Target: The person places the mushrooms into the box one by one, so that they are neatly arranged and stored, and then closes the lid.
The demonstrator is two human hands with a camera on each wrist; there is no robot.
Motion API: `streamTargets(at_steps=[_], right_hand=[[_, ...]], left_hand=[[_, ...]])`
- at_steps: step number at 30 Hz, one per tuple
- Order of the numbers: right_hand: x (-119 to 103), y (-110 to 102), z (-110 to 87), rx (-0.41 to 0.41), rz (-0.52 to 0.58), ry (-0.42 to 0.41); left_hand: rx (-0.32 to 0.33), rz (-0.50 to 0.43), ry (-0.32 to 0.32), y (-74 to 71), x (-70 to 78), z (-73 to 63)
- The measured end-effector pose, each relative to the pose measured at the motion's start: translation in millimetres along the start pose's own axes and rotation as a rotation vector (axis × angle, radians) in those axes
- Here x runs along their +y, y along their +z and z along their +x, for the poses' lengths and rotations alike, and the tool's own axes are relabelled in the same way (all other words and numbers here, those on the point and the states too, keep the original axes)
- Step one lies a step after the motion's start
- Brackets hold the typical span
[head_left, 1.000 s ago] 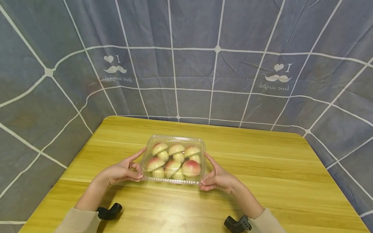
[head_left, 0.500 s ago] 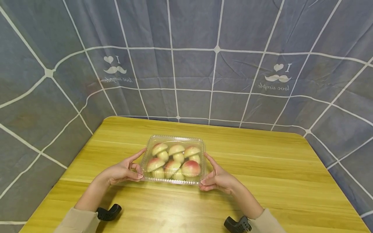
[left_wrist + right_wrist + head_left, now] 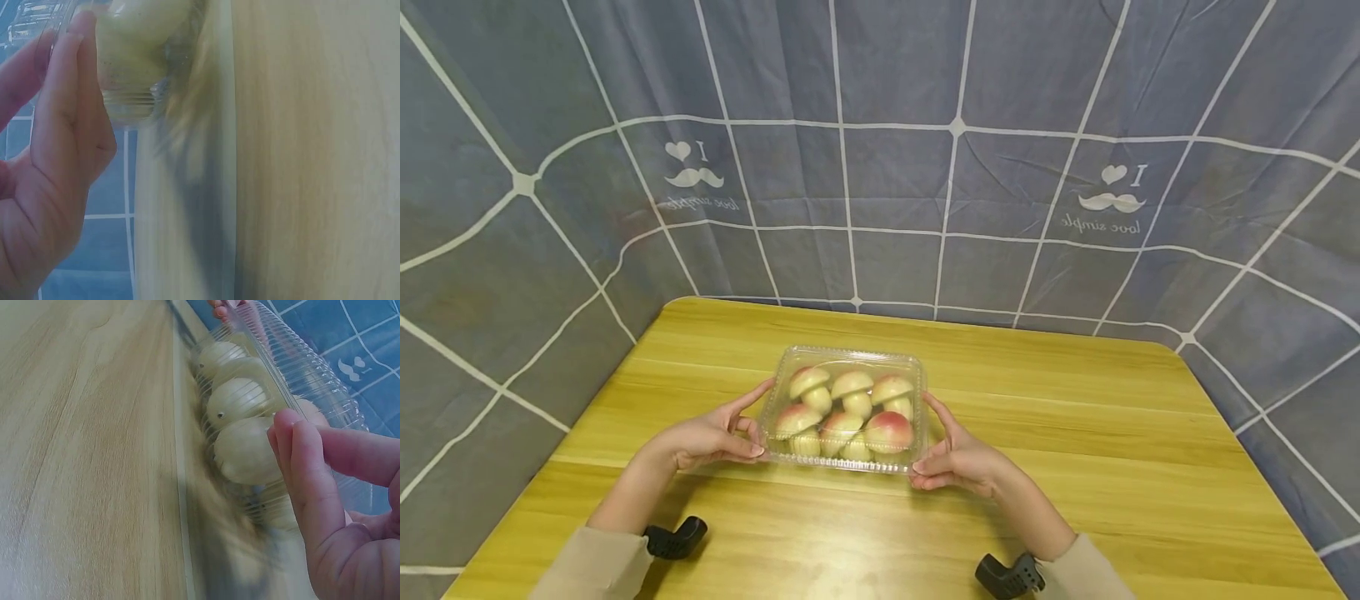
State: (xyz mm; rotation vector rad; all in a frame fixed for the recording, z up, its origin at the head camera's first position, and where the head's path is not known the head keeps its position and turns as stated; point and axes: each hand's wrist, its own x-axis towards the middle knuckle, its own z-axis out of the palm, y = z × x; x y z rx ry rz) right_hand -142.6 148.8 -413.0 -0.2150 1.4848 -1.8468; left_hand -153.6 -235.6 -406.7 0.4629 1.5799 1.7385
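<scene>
Both hands hold a clear plastic clamshell box (image 3: 844, 465) by its left and right ends, with its lid down. Inside sit several mushroom-shaped pieces (image 3: 889, 432) with red-and-yellow caps and pale stems, in two rows. My left hand (image 3: 718, 435) grips the left end, thumb at the near corner and forefinger stretched along the side. At the opposite end, my right hand (image 3: 961, 460) pinches the near right corner, its forefinger also along the side. Seen from the right wrist, the box's ribbed rim (image 3: 284, 400) runs between thumb and fingers. A shadow lies on the tabletop beneath the box.
The wood-grain table (image 3: 1075, 417) extends around the box on every side. Behind it and at both sides hangs a grey-blue curtain (image 3: 895, 175) with white grid lines. Black wrist mounts (image 3: 677, 537) stick out from the forearms over the near part of the table.
</scene>
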Motion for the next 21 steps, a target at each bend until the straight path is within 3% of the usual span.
streamTargets(at_steps=[10,16,19,21], right_hand=[[-3.0,-2.6,-1.0,0.004,-0.048,0.002],[-3.8,-9.9,-4.9,0.018,-0.093,-0.014],[-5.9,-18.1,-9.3,0.048,-0.151,-0.026],[-8.3,-24.7,-13.8,0.082,-0.22,-0.042]], left_hand=[[-0.007,0.092,-0.001,-4.0,0.8,0.6],[-0.028,0.086,0.004,-6.9,-1.1,-3.4],[-0.003,0.123,-0.004,-8.2,-0.4,-6.8],[0.039,0.197,-0.01,-8.7,1.1,-10.4]])
